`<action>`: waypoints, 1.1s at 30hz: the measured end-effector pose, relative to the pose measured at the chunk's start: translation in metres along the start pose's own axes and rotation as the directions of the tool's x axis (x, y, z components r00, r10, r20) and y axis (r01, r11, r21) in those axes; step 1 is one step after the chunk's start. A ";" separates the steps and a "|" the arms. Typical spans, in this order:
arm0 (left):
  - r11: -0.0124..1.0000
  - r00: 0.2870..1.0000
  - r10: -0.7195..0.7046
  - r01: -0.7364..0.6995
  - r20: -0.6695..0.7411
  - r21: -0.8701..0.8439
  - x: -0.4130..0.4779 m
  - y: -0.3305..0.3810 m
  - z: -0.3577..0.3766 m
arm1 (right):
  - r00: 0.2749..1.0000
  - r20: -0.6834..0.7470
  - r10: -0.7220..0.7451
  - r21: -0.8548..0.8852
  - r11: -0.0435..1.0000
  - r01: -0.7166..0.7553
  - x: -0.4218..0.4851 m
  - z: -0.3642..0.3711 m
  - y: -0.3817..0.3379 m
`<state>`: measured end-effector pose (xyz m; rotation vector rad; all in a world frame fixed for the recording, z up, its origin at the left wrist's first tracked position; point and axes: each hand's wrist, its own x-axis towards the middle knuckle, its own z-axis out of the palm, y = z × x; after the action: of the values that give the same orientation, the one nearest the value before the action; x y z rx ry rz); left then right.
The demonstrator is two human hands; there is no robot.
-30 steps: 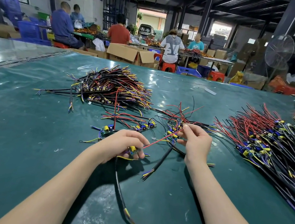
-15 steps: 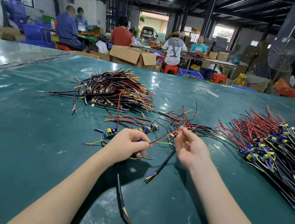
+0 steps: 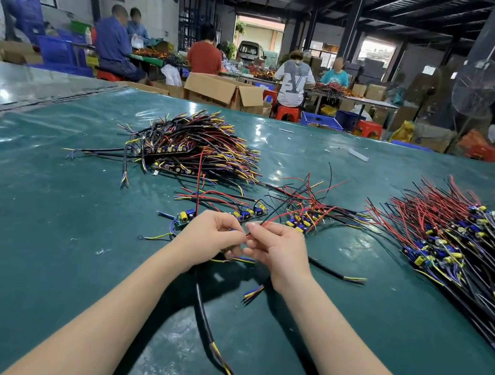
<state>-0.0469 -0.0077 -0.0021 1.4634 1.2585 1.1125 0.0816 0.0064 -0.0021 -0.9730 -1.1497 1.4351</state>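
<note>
Pinching a red wire between the fingertips of the left hand and of the right hand, the two held close together, nearly touching, low over the green mat. Fingers curled on both, so neither one wide. Under the left palm perhaps also the small board of this same piece, but hidden there, so cannot tell for sure. Running from below the left hand back toward the body, a black cable with coloured ends. Out to the right of the right hand, a second black cable flat on the mat. Just beyond the left knuckles, a few single driver boards laid out with wires spread. Just beyond the right hand, a small loose bunch of the same. Farther out and to the left, a tidy heap, likely the finished ones. Far to the right, a larger heap with red wires standing up, likely waiting. Judged from this: one piece in work now, probably its wire being straightened or checked; a good number done, but much more left.
</note>
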 end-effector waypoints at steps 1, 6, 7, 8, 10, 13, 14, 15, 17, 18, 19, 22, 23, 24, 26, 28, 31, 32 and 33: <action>1.000 1.000 -0.003 0.003 0.002 0.008 0.000 0.000 -0.001 | 1.000 -0.016 -0.025 -0.023 0.999 0.024 0.001 -0.002 -0.001; 0.999 1.000 -0.015 0.014 0.017 0.039 0.000 0.001 -0.003 | 0.990 -0.130 -0.059 0.047 0.997 0.066 0.007 -0.012 -0.008; 0.999 1.000 -0.014 0.013 0.015 0.041 0.000 0.001 -0.003 | 0.984 -0.163 -0.065 0.074 0.994 0.078 0.008 -0.014 -0.009; 0.999 1.000 -0.013 0.013 0.005 0.043 0.000 0.000 -0.003 | 0.978 -0.198 -0.069 0.101 0.991 0.090 0.009 -0.017 -0.010; 0.999 0.999 -0.008 0.010 -0.036 0.038 0.001 -0.001 -0.004 | 0.967 -0.244 -0.073 0.122 0.987 0.105 0.011 -0.022 -0.012; 1.000 0.995 -0.005 0.007 -0.100 0.015 0.003 -0.003 -0.007 | 0.970 -0.235 -0.064 0.081 0.993 0.085 0.015 -0.026 -0.014; 1.000 0.994 -0.005 0.005 -0.107 0.005 0.003 -0.003 -0.007 | 0.973 -0.226 -0.056 0.065 0.995 0.072 0.016 -0.027 -0.014; 1.000 0.994 -0.005 0.005 -0.105 -0.003 0.003 -0.004 -0.008 | 0.975 -0.217 -0.045 0.058 0.997 0.059 0.017 -0.028 -0.014; 1.000 0.997 -0.006 0.006 -0.077 -0.004 0.003 -0.004 -0.008 | 0.980 -0.198 -0.027 0.071 0.997 0.042 0.018 -0.031 -0.014; 1.000 0.998 -0.005 0.005 -0.062 0.000 0.003 -0.005 -0.009 | 0.982 -0.189 -0.023 0.083 0.996 0.040 0.018 -0.032 -0.014; 1.000 0.999 -0.004 0.005 -0.051 0.000 0.003 -0.005 -0.009 | 0.983 -0.184 -0.025 0.098 0.994 0.044 0.018 -0.035 -0.014; 1.000 0.999 -0.011 0.010 -0.045 -0.011 0.003 -0.005 -0.013 | 0.975 -0.219 -0.035 0.161 0.984 0.072 0.020 -0.042 -0.017; 1.000 1.000 -0.015 0.015 -0.019 -0.014 0.003 -0.004 -0.013 | 0.972 -0.233 -0.027 0.181 0.981 0.071 0.020 -0.044 -0.019; 1.000 0.999 -0.021 0.022 0.035 -0.018 0.002 -0.003 -0.012 | 0.970 -0.243 -0.007 0.201 0.978 0.057 0.021 -0.046 -0.019; 0.999 0.983 -0.043 0.045 0.180 -0.007 -0.001 0.000 -0.007 | 0.965 -0.252 0.078 0.262 0.965 -0.009 0.022 -0.047 -0.020; 0.998 0.964 -0.057 0.059 0.261 0.003 -0.003 0.001 -0.005 | 0.959 -0.237 0.157 0.336 0.939 -0.070 0.023 -0.046 -0.021; 0.998 0.968 -0.042 0.051 0.248 -0.029 -0.001 0.000 -0.009 | 0.962 -0.204 0.182 0.407 0.909 -0.086 0.023 -0.045 -0.018; 0.998 0.974 -0.031 0.041 0.223 -0.039 -0.001 -0.001 -0.010 | 0.963 -0.203 0.180 0.412 0.908 -0.083 0.023 -0.045 -0.017; 0.999 0.979 -0.016 0.026 0.204 -0.044 0.000 -0.003 -0.011 | 0.963 -0.206 0.175 0.405 0.911 -0.079 0.023 -0.046 -0.017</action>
<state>-0.0583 -0.0070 -0.0025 1.4850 1.0957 0.9451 0.1254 0.0374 0.0041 -0.9138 -0.5959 1.5307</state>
